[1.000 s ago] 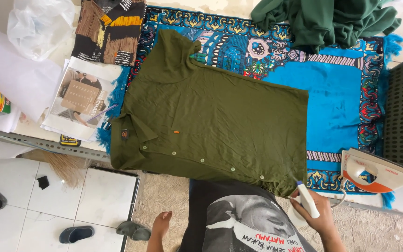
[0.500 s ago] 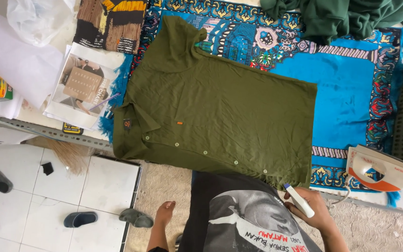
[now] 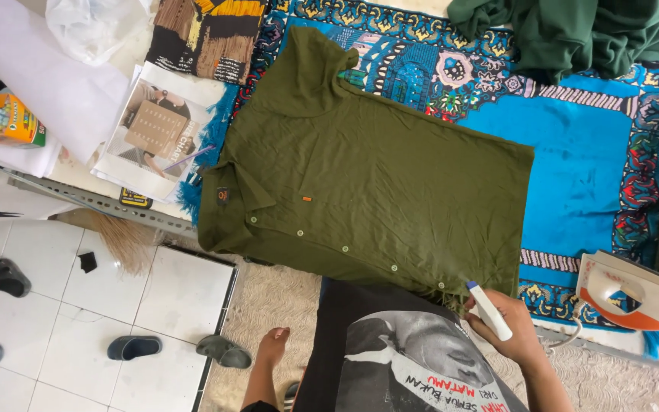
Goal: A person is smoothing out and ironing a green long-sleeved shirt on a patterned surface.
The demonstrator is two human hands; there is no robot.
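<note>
An olive green polo shirt (image 3: 375,183) lies flat, buttoned, on a blue patterned mat (image 3: 589,152), collar to the left. My right hand (image 3: 516,336) holds a small white bottle with a blue tip (image 3: 488,309) at the shirt's near hem corner, the tip pointing toward the fabric. My left hand is out of view. My black printed shirt (image 3: 406,358) and a bare foot (image 3: 272,343) fill the bottom of the picture.
A white and orange iron (image 3: 634,294) rests at the right edge of the mat. A dark green cloth pile (image 3: 596,30) lies at the back right, a brown striped cloth (image 3: 207,30) and magazine (image 3: 154,130) at the left. Sandals (image 3: 135,347) lie on the tiled floor.
The view has shifted slightly. My right hand keeps hold of the bottle and stays at the shirt's near hem, raised a little closer to the fabric.
</note>
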